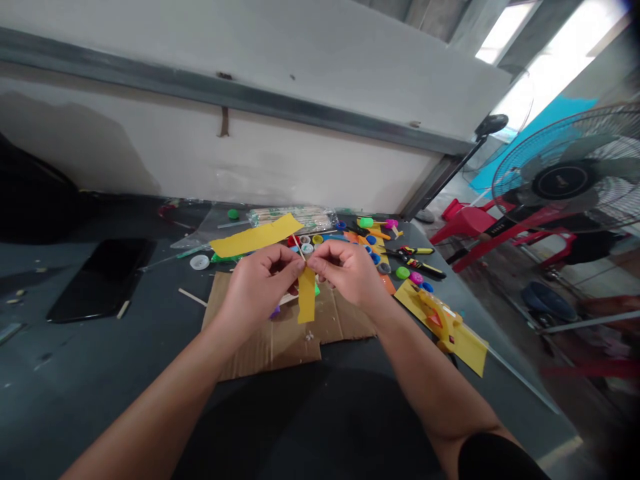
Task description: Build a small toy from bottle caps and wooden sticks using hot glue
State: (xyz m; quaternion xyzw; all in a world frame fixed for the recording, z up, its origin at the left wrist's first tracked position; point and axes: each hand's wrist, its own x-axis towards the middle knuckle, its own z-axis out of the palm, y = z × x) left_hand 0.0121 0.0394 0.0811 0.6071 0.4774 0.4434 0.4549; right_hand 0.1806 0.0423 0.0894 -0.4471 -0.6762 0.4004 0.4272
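Observation:
Over a brown cardboard sheet (pixel 270 350), my left hand (pixel 265 280) and my right hand (pixel 347 273) meet with pinched fingertips. A short yellow strip (pixel 307 297), like paper or foam, hangs down between them. Its top edge is at the fingertips, and a thin wooden stick (pixel 299 247) pokes up from the same spot. My left fingers pinch by the stick; my right fingers close on the strip's upper corner. How the stick and strip join is hidden by the fingers. Behind my left hand lies a longer yellow strip (pixel 255 237).
Colourful bottle caps (pixel 370 250), pliers (pixel 420 263) and a bag of wooden sticks (pixel 295 217) sit behind my hands. A yellow glue gun (pixel 443 320) rests on a yellow sheet (pixel 473 347) at right. A black phone (pixel 103 280) lies left; a fan (pixel 565 180) stands beyond the table.

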